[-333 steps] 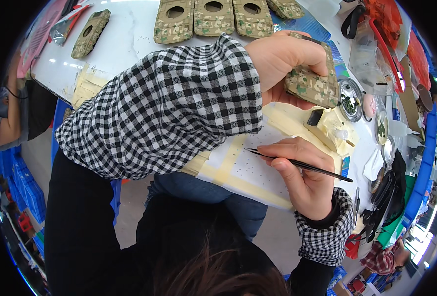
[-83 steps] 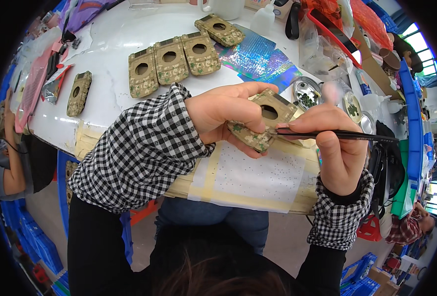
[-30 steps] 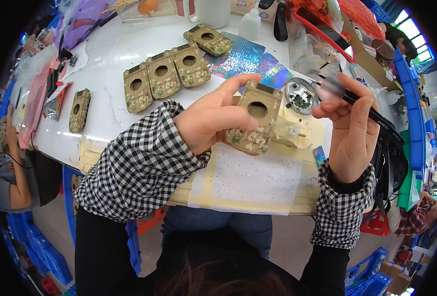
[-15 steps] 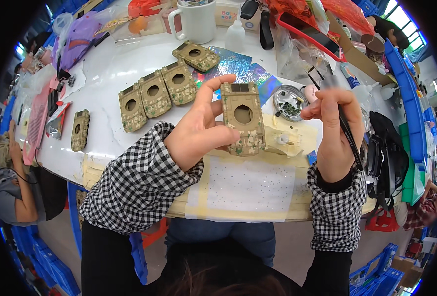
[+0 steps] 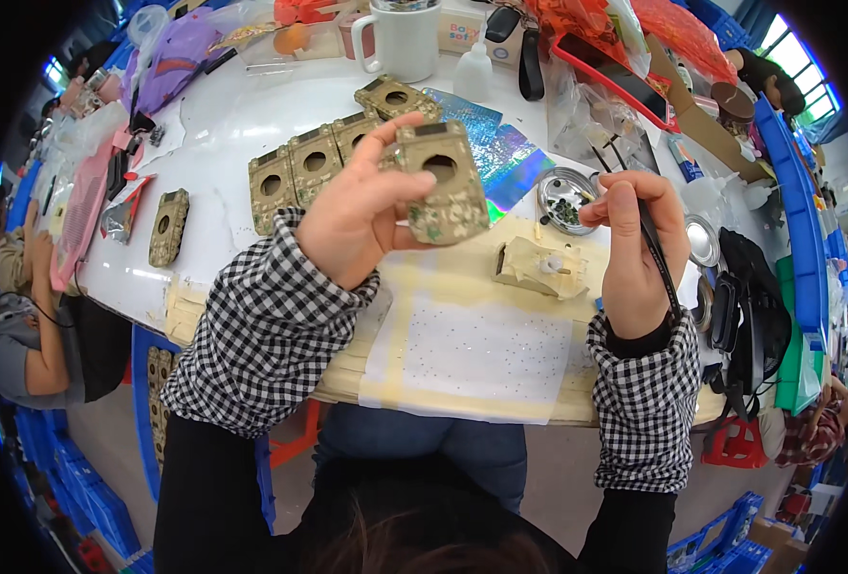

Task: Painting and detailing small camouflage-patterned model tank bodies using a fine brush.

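My left hand [image 5: 352, 215] holds a model tank hull [image 5: 457, 206] above the table, its thumb near the round hole in the top. The hull is tan and green camouflage, tilted a little. My right hand [image 5: 634, 258] grips black tweezers [image 5: 661, 263], whose tips point away from me over the far side. Near those fingers sits a round metal dish [image 5: 583, 182] with small dark green pieces in it. A tape-covered block [image 5: 539, 268] with a whitish knob lies between my hands. Several similar hulls [image 5: 271, 187] stand in a row behind my left hand.
A white sheet with tiny dots [image 5: 467, 359] lies at the table's front edge. Shiny holographic sheets [image 5: 510, 158] are behind the held hull. Farther back are a white mug [image 5: 405, 43], a squeeze bottle [image 5: 473, 75] and a red-edged phone [image 5: 615, 81]. A lone hull [image 5: 168, 228] lies left.
My left hand has moved the hull away from me and a little left, tilting it. The right hand keeps hold of the tweezers and has shifted slightly left. The view has shifted somewhat.
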The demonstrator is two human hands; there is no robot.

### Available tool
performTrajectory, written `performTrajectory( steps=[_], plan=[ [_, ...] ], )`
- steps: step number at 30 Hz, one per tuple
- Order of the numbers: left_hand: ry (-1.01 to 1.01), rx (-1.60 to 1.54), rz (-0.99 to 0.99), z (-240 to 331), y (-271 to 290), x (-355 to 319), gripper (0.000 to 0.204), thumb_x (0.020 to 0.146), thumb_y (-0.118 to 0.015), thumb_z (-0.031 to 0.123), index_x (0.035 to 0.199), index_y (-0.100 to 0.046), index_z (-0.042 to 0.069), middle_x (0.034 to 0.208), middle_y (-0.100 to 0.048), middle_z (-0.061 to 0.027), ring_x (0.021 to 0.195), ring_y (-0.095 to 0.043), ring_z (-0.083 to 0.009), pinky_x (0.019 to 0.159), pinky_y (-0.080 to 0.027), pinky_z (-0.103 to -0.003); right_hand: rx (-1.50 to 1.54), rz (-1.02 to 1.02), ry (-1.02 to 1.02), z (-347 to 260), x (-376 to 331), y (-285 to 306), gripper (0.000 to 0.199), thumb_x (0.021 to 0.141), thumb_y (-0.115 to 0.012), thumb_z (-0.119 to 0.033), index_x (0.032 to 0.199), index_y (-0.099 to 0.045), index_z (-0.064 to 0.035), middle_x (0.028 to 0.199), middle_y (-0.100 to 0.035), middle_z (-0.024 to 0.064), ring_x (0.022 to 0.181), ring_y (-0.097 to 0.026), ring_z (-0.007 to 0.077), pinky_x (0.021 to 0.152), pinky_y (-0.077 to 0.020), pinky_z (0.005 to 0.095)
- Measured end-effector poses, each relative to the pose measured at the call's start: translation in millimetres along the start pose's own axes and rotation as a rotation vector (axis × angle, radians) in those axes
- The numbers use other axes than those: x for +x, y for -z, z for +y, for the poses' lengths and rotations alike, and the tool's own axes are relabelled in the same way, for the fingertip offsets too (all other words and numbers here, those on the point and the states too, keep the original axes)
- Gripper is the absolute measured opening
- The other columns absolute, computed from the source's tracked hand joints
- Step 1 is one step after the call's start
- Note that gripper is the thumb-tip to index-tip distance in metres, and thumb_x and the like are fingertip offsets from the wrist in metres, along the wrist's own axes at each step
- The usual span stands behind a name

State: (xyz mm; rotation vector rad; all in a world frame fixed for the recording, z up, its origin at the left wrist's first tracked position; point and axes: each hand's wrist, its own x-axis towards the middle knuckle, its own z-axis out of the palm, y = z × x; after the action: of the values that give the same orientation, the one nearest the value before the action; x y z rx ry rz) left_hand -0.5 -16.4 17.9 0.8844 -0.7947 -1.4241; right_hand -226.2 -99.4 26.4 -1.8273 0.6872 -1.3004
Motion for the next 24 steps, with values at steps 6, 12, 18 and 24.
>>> performTrajectory(
  steps=[6,12,18,24],
  plan=[
    [-0.297,0.116,0.352,40,75,-46,0.046,0.096,-0.041,0.018,0.139,-0.027,0.01,0.129,-0.047,-0.0165,0.112,-0.056,-0.0281,0.083,-0.054,-0.034,-0.068,-0.002,0.02,4,2,6,0.019,0.096,-0.049,-0.016,0.097,-0.054,0.0017,0.077,-0.059,0.0049,0.071,-0.058,0.0097,0.069,-0.0466,0.0228],
    [-0.021,0.509,0.632,55,154,-118,0.05,0.093,-0.052,0.017,0.137,-0.031,0.009,0.12,-0.055,-0.0087,0.105,-0.059,-0.0185,0.079,-0.055,-0.034,-0.038,-0.018,0.036,2,1,1,0.018,0.096,-0.05,-0.015,0.097,-0.056,0.0019,0.076,-0.06,0.0043,0.07,-0.058,0.0091,0.068,-0.0459,0.0219],
    [0.074,0.618,0.668,56,170,-118,0.056,0.09,-0.057,0.018,0.139,-0.03,0.006,0.113,-0.058,-0.0109,0.102,-0.06,-0.0172,0.079,-0.055,-0.034,-0.002,0.006,0.016,5,0,1,0.013,0.093,-0.054,-0.012,0.094,-0.057,0.0006,0.077,-0.059,0.0022,0.07,-0.056,0.0065,0.066,-0.0443,0.0191],
    [-0.086,1.147,0.717,58,204,-111,0.05,0.087,-0.063,0.019,0.131,-0.043,0.005,0.089,-0.066,-0.0077,0.081,-0.061,-0.0124,0.07,-0.047,-0.025,0.031,0.01,0.009,5,0,0,0.011,0.092,-0.056,-0.011,0.093,-0.057,0.0002,0.078,-0.058,0.0012,0.07,-0.055,0.0054,0.065,-0.0435,0.0178]
  ],
)
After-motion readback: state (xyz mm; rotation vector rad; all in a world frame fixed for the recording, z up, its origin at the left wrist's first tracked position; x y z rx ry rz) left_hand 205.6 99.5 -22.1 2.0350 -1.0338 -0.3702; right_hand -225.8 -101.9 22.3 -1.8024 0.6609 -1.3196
